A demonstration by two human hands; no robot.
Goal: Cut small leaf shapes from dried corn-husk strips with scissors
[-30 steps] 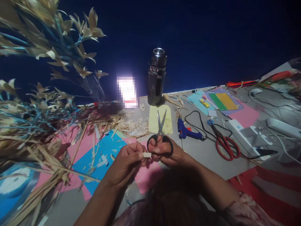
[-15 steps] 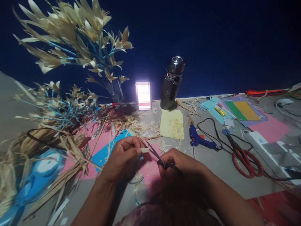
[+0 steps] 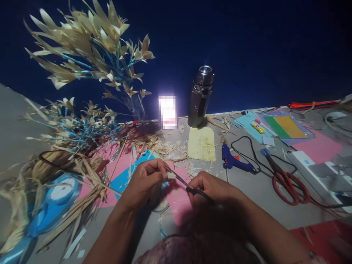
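Observation:
Between thumb and fingers, my left hand (image 3: 150,179) pinches a small pale strip (image 3: 171,176), like dried husk, whose free end points right. My right hand (image 3: 205,187) is closed on a pair of dark, slim scissors (image 3: 180,179). Their blades reach up and left to the strip, close to my left fingertips. Most of the handles lie hidden in the right hand. Below both hands lies a pink paper sheet (image 3: 180,205). A blue paper sheet (image 3: 123,176) shows just left of my left hand.
Husk flowers on blue stems (image 3: 110,66) rise at the back left. A steel flask (image 3: 200,99) stands near a yellow sheet (image 3: 201,145) with scraps. To the right lie a blue glue gun (image 3: 235,161), red-handled scissors (image 3: 290,187) and a power strip (image 3: 313,176). Blue ribbon (image 3: 52,205) lies left.
The scissor blades have come together and now lie across the strip near my left fingertips. Earlier they stood apart, just right of it. Both hands have hardly shifted.

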